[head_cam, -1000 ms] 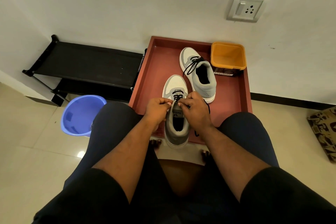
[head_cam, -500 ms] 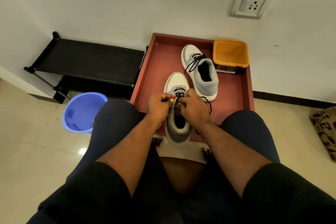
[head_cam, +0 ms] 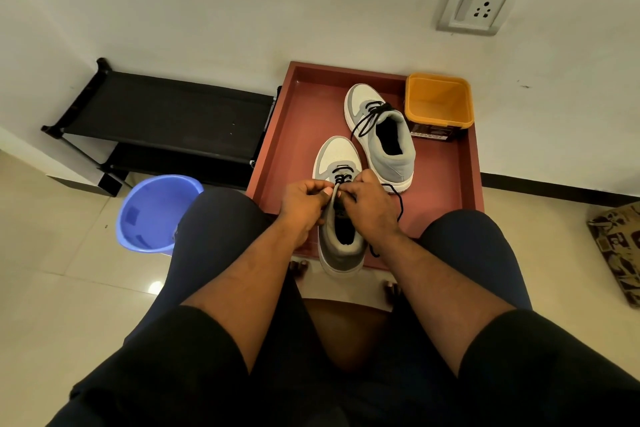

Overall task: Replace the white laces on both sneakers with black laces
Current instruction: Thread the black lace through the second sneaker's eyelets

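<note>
**Q:** Reading from the left of the frame, what lies there, and how many of each?

**A:** One black rack (head_cam: 166,121) at upper left; one blue tub (head_cam: 157,213) below it on the floor; one red tray (head_cam: 298,135) at centre; one orange box (head_cam: 439,100) in the tray's upper right corner; one wall socket (head_cam: 474,7) at upper right. Two sneakers lie on the tray. No white lace is visible.

**Q:** Where is the work?

**A:** At the near sneaker (head_cam: 341,215), centre frame. Its long axis runs up and down the picture, toe toward the wall, heel overhanging the tray's near edge. The left hand (head_cam: 303,204) and right hand (head_cam: 372,208) meet over its tongue, fingers curled; each appears to pinch the black lace (head_cam: 398,203), though the exact pinch point is hidden.

**Q:** Which relation governs the next move?

**A:** Only the lower eyelets appear laced, just above the fingertips; the unlaced ones probably lie beneath the hands, toward the heel. The slack trails to the right and below the right hand, so that hand is judged the nearer feeder.

**Q:** And the far sneaker (head_cam: 381,135)?

**A:** Upper right of the near one, apart from it, already carrying a black lace with loose ends.
</note>
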Motion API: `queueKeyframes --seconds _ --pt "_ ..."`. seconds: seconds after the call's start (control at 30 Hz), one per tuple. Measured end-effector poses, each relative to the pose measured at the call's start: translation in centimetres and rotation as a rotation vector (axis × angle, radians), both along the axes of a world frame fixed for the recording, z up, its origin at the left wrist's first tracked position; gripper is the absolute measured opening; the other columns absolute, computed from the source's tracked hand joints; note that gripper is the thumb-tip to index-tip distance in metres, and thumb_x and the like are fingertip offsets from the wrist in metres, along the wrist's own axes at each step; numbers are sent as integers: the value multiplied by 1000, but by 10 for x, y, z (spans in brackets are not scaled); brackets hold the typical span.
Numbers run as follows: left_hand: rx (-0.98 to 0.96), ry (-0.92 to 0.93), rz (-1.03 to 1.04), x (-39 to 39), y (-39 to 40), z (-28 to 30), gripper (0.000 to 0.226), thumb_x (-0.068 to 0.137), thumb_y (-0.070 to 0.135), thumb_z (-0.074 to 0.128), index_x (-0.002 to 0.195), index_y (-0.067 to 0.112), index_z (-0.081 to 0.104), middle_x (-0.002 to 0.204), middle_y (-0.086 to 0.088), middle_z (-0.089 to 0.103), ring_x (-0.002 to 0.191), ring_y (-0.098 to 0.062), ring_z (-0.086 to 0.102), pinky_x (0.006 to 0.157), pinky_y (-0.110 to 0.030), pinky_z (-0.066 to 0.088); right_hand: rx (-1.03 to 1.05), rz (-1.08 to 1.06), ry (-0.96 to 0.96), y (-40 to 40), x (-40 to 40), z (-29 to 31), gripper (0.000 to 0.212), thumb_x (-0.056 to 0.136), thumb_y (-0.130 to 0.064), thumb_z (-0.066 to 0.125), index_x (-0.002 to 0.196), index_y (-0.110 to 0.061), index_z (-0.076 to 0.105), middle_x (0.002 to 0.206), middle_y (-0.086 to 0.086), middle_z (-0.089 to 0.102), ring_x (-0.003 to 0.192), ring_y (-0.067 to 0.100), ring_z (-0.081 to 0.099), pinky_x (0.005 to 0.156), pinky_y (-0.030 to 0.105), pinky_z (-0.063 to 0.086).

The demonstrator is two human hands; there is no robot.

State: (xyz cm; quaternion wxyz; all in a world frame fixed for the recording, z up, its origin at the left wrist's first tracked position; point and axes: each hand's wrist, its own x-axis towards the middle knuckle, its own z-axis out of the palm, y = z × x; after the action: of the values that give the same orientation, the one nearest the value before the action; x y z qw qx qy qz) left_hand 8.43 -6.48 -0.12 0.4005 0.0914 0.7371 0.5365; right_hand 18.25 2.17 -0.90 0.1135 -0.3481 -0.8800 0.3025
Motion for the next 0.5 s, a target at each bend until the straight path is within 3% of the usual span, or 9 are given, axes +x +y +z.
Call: queueKeyframes --seconds 0.1,0.17,0.23,0.33,0.4,0.43,0.5 --pt "-14 80 -11 1 4 -2 10 96 12 59 93 14 68 80 2 66 67 -7 57 52 -18 45 13 4 -8 1 1 1 22 94 -27 57 106 -16 71 97 -3 43 82 12 50 64 22 33" --pt "-81 193 -46 -2 5 -3 10 97 13 53 95 15 63 82 1 62 70 -8 54 60 -22 44 21 9 -28 1 3 2 22 92 -25 60 110 -17 70 101 -2 44 86 14 52 68 23 35" --pt "-76 177 -2 -6 5 1 14 97 10 44 97 16 56 80 -2 58 66 -12 52 58 -27 43 18 10 -48 3 5 2 23 90 -22 64 112 -19 68 105 0 46 92 19 55 73 29 44" --pt "256 -136 326 -16 -1 26 17 103 9 34 99 15 49 73 -6 61 60 -18 59 53 -30 49 -26 9 -13 7 10 2 27 86 -13 65 112 -18 69 103 -1 47 95 19 55 85 33 50" --pt "506 -204 559 -31 -9 41 17 105 10 28 106 11 45 88 -13 69 77 -26 71 70 -36 59 -36 0 31 8 12 4 27 85 -9 65 111 -16 70 101 -3 50 96 16 55 86 31 49" --pt "594 -153 651 -42 -13 44 16 105 10 27 109 11 42 98 -16 70 89 -27 72 79 -37 59 -33 -15 52 9 13 4 27 84 -8 65 109 -15 70 100 -3 54 97 15 55 87 31 49" --pt "642 125 800 -61 -22 46 13 104 11 29 106 14 42 111 -15 68 105 -21 68 88 -32 55 -58 -57 93 9 14 4 29 83 -6 65 110 -15 68 102 -1 59 97 15 57 88 35 51"
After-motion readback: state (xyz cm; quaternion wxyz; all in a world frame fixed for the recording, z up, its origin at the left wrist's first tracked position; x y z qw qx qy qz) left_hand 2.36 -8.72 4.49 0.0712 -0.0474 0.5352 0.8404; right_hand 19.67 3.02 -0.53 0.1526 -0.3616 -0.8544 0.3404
